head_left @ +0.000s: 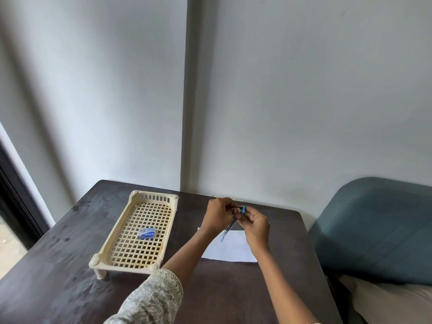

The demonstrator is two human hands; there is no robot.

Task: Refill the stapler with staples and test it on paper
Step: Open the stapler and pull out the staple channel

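Note:
A small blue and metal stapler [233, 220] is held in the air above the table's far side, opened up, with its metal arm and blue tip hanging down toward me. My right hand [254, 226] grips its blue end. My left hand [218, 216] pinches at the stapler's top from the left; whether it holds staples is too small to tell. A white sheet of paper [230, 247] lies flat under both hands. A blue staple box [146, 233] rests inside the cream tray.
A cream lattice tray on short legs [121, 252] stands on the left half of the dark wooden table [70, 265]. A grey wall runs right behind the table. A blue-grey upholstered seat [378, 230] sits close to the table's right edge.

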